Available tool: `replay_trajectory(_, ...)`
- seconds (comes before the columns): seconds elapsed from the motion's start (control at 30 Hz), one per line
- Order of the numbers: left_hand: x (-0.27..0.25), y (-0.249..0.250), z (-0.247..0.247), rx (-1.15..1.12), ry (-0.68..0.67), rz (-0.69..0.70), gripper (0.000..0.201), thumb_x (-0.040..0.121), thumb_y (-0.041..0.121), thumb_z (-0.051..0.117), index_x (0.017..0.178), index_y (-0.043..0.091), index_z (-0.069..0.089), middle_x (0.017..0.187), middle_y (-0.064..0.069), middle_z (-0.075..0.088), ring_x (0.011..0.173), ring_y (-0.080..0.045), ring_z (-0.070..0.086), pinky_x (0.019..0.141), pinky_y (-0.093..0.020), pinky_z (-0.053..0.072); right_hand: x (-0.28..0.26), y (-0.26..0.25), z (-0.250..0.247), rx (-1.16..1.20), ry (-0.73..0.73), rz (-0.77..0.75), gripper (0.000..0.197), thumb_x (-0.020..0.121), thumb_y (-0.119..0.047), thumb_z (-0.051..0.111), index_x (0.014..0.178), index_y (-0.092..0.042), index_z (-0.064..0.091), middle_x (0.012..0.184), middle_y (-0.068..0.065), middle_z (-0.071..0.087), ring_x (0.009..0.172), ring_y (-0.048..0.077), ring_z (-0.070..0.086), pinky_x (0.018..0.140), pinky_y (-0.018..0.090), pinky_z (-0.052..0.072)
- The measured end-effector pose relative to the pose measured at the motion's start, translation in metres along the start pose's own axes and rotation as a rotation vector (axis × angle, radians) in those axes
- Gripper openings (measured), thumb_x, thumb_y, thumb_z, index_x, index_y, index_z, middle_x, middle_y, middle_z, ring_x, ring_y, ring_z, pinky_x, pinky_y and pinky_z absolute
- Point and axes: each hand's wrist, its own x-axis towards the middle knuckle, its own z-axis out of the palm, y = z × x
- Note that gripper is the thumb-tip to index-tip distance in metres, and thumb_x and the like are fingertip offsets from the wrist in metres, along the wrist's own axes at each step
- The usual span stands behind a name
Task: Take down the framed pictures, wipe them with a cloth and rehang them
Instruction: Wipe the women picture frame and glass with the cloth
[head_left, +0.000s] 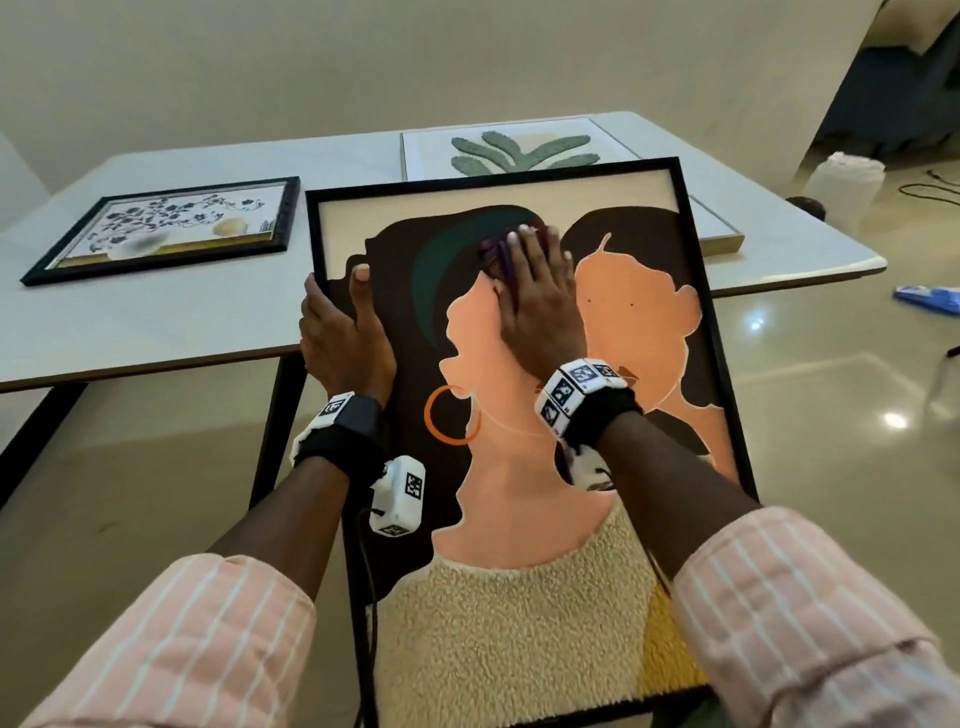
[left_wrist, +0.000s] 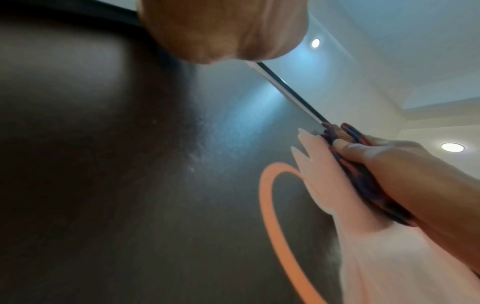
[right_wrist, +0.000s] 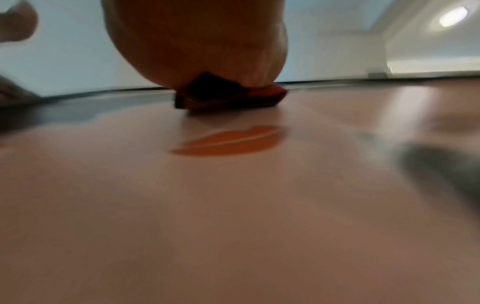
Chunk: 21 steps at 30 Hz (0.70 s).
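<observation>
**While propped against table, portrait wiped**

Left hand (head_left: 345, 332) wrapped round the left edge of the large framed portrait (head_left: 524, 519), thumb on the glass, fingers behind the frame. Right hand (head_left: 537, 301) flat, fingers straight and together, pressing a folded purple cloth (head_left: 493, 257) onto the glass near the picture's 12 o'clock. Cloth mostly under the palm and fingers, its edge showing at 11 o'clock of the hand. Portrait tilted, top leaning on the white table (head_left: 156, 322). At 10 o'clock, a floral picture (head_left: 171, 228) lying flat; at 12 o'clock, a leaf picture (head_left: 519, 150), partly hidden.
</observation>
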Motion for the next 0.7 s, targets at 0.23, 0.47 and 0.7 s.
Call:
replay_trajectory(0.23, -0.007, -0.012, -0.014, -0.262, 0.039, 0.004, 0.072, 0.094, 0.051, 0.012, 0.143, 0.013, 0.047, 0.142, -0.01, 0.053, 0.131, -0.025, 0.048, 0.103, -0.027, 0.035, 0.0, -0.127, 0.039, -0.043, -0.274, -0.304, 0.06, 0.102, -0.035, 0.034, 0.154, -0.011, 0.019, 0.162, 0.009, 0.012, 0.15, 0.034, -0.001, 0.12, 0.05, 0.006)
replay_trajectory(0.47, -0.017, -0.025, -0.014, -0.07, -0.03, 0.156, 0.072, 0.098, 0.055, 0.029, 0.149, 0.004, 0.033, 0.152, -0.014, 0.039, 0.14, -0.026, 0.037, 0.112, -0.03, 0.027, 0.003, -0.085, 0.034, 0.034, -0.18, -0.301, 0.057, 0.101, -0.038, 0.034, 0.152, -0.013, 0.03, 0.16, 0.006, 0.023, 0.15, 0.029, 0.009, 0.12, 0.049, 0.011)
replay_trajectory(0.7, -0.037, -0.029, -0.007, 0.224, 0.041, 0.225, 0.084, 0.097, 0.065, 0.03, 0.151, 0.0, 0.026, 0.157, -0.015, 0.03, 0.141, -0.027, 0.034, 0.112, -0.034, 0.032, -0.004, -0.046, 0.016, -0.019, -0.191, -0.272, 0.057, 0.102, -0.033, 0.032, 0.152, -0.008, 0.025, 0.161, 0.009, 0.019, 0.15, 0.031, 0.006, 0.121, 0.05, 0.009)
